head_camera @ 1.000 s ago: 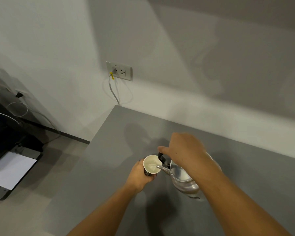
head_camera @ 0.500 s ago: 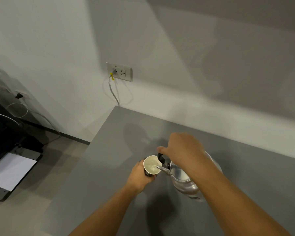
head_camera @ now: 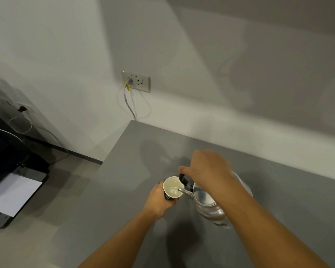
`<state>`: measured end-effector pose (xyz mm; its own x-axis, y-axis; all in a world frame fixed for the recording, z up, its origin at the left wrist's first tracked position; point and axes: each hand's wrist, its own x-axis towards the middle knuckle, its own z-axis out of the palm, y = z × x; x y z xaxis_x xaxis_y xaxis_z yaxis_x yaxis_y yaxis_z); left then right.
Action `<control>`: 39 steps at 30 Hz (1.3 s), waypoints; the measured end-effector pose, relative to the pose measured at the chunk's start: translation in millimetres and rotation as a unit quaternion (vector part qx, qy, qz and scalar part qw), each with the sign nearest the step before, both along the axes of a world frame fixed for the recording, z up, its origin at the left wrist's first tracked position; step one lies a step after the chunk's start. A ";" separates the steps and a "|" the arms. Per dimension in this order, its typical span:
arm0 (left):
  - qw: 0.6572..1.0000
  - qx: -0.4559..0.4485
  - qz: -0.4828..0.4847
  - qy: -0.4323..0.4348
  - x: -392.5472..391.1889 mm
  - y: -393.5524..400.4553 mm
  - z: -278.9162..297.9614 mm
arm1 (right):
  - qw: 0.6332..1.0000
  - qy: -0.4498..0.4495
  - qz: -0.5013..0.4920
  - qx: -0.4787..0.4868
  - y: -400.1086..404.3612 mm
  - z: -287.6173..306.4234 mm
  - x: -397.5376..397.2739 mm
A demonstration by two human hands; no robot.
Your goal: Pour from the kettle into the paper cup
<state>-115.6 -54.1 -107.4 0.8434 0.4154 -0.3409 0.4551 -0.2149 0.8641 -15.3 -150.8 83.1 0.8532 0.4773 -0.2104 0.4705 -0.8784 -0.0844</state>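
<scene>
**Kettle tipped over the cup, pour under way**

The right hand is closed around the black handle of the metal kettle, its fingers curled over the grip. The kettle is lifted off the grey counter and tilted toward the left, so its thin spout reaches over the rim of the paper cup and points down into it. That tilt is what lets liquid run; pale liquid shows in the bottom of the cup at the spout tip, so the pour looks to be in progress rather than finished.

The left hand wraps the cup's dark outer wall from the near side, fingers shut around it. Whether the cup rests on the counter or is held just above it cannot be told. The grip probably steadies a light cup against the stream and keeps it lined up under the narrow spout.

Cup and kettle sit toward the left part of the counter, well back from its far edge along the wall.

A small mark or label shows low on the kettle body, and faint print on the wall socket, but both are too small to read. The cup's print is hidden by the hand.
</scene>
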 end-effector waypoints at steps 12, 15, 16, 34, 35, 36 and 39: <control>1.000 -0.004 -0.003 -0.002 -0.7 0.1 -0.9 | 1.000 0.003 -0.003 0.007 -3.5 -0.7 0.6; 1.000 -0.002 -0.005 -0.007 -0.1 0.5 -0.2 | 1.000 0.014 -0.007 0.011 -6.8 0.9 2.9; 1.000 0.001 -0.006 -0.008 -0.2 0.6 -0.5 | 1.000 0.018 -0.007 0.013 -9.6 1.6 4.2; 0.998 0.055 -0.024 -0.007 8.5 -8.2 21.9 | 0.962 0.097 -0.091 0.239 -135.8 -15.1 8.2; 0.998 0.054 -0.020 -0.001 6.7 -6.7 19.5 | 0.959 0.097 -0.095 0.249 -136.1 -20.1 6.6; 0.999 0.052 -0.016 0.005 4.8 -4.9 17.1 | 0.957 0.097 -0.098 0.257 -136.1 -24.8 4.4; 0.999 0.041 -0.012 0.018 -2.2 0.5 13.1 | 0.950 0.103 -0.105 0.276 -136.1 -35.5 -2.8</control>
